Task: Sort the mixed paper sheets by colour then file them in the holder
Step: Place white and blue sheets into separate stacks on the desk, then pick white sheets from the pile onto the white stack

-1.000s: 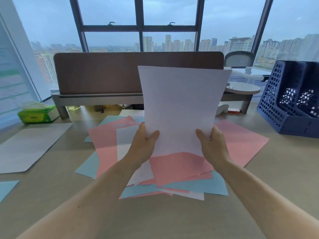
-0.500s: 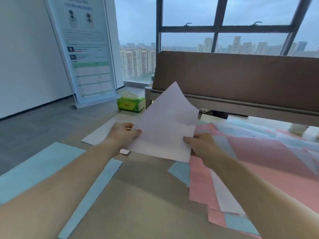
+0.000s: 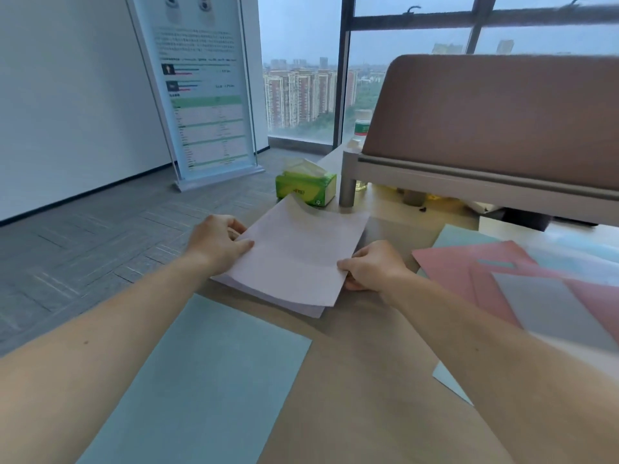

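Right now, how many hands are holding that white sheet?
2. The left hand holds the left edge of the white sheet; the right hand pinches its right edge.

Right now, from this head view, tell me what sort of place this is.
Probably a high-rise office: a desk with a brown partition screen, a standing information banner, and tall windows over tower blocks. The left hand and right hand hold a white sheet over the desk.

One wide-angle view, worn on the head, looks forward and down across the desk [image 3: 368, 373] toward its far left corner; the left hand [image 3: 217, 244] and right hand [image 3: 371, 266] sit mid-frame, near the lens.
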`<state>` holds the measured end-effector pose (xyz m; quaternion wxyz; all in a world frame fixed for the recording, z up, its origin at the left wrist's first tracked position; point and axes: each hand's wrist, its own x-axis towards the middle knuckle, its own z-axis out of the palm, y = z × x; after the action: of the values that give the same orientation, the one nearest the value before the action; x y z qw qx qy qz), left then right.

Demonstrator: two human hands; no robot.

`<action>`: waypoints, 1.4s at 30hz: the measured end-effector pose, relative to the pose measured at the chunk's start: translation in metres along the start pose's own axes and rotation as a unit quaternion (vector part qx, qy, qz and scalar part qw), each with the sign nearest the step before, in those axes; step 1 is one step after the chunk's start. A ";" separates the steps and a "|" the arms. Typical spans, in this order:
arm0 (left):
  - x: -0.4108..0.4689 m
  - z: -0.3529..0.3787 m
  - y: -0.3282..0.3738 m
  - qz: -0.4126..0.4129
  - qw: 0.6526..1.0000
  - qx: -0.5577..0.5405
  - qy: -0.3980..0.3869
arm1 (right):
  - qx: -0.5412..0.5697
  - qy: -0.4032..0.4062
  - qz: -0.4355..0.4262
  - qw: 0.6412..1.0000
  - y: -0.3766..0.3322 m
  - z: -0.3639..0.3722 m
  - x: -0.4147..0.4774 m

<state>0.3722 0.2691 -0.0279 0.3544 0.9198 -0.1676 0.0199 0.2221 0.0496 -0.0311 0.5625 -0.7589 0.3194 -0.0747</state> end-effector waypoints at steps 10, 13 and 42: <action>0.000 0.008 -0.014 0.025 0.997 0.057 0.045 | -0.088 0.025 -0.015 0.996 0.004 0.005 0.004; 0.000 0.012 -0.018 0.013 0.995 0.082 0.052 | -0.105 0.028 -0.024 0.994 0.005 0.005 0.003; -0.254 0.199 0.309 0.389 0.888 0.137 -0.203 | -0.427 0.191 -0.014 0.884 0.176 -0.340 -0.213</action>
<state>0.0166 -0.0010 -0.0166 0.1466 0.8046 -0.5754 -0.0084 -0.1764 -0.1318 -0.0163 0.1109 -0.9010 0.4113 -0.0826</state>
